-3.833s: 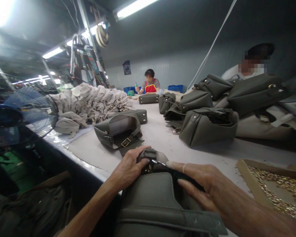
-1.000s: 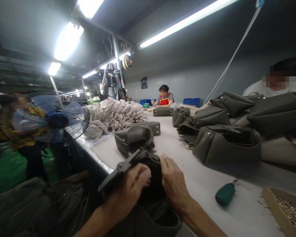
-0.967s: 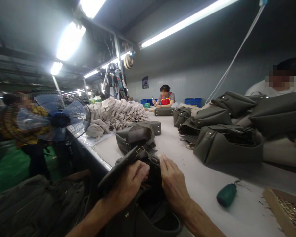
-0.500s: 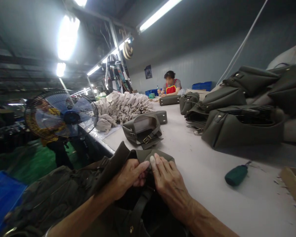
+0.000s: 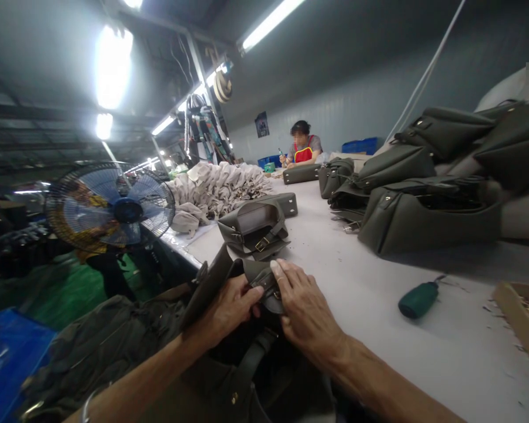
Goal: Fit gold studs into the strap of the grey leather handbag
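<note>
A dark olive handbag (image 5: 223,385) lies gaping at the table's near edge, its inside in deep shadow. My left hand (image 5: 231,308) reaches over it, with thumb and fingers closed on the bag's far edge beside a short strap piece (image 5: 267,283) with a small metal fitting. On the other side, my right hand (image 5: 306,305) wraps its fingers around that same edge, its thumb near the strap piece. Part of both hands' grip is hidden behind the leather. Across the bag's front runs a strap with a gold-coloured stud.
A green-handled tool (image 5: 418,301) and a cardboard box (image 5: 514,314) of small metal bits lie at right. Several olive bags (image 5: 427,220) are piled behind them. An open bag (image 5: 253,229) stands ahead. A fan (image 5: 127,210) is at left; a person (image 5: 303,147) sits at the far end.
The strap piece with its metal fitting now shows between my hands at the bag's edge. My right hand has shifted slightly, and its fingers are more bent. The view has moved a little.
</note>
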Demonstrator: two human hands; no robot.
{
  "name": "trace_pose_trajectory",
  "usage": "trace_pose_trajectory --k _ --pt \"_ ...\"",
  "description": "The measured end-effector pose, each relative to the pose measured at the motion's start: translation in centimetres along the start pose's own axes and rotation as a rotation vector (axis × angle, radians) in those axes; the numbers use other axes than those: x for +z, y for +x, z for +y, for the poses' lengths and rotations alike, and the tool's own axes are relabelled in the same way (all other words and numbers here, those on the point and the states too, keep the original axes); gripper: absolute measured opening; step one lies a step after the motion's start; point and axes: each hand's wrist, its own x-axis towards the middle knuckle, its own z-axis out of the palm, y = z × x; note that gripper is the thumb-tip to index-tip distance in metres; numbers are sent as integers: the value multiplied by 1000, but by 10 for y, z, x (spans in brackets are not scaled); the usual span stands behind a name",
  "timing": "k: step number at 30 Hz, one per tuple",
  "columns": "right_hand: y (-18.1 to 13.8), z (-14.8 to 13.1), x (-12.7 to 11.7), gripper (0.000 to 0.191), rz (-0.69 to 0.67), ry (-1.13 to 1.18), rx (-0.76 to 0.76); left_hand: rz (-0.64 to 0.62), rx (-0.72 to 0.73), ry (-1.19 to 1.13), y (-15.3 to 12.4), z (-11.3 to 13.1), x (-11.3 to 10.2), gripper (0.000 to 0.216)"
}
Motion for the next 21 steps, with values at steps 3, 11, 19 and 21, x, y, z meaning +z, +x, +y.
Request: trace_pose_trajectory --k 3,11,19,21 --pt "4 9 -4 86 -38 173 -71 22 39 -12 2 -4 -1 32" --pt "6 19 -1 74 -33 343 -114 -64 102 -49 5 -14 -13 45" --pt "2 14 -5 78 -73 303 -97 -117 -69 -413 -6 -10 -9 41" --pt "1 11 -7 77 -70 311 -122 -89 -123 -513 -11 -11 -6 43"
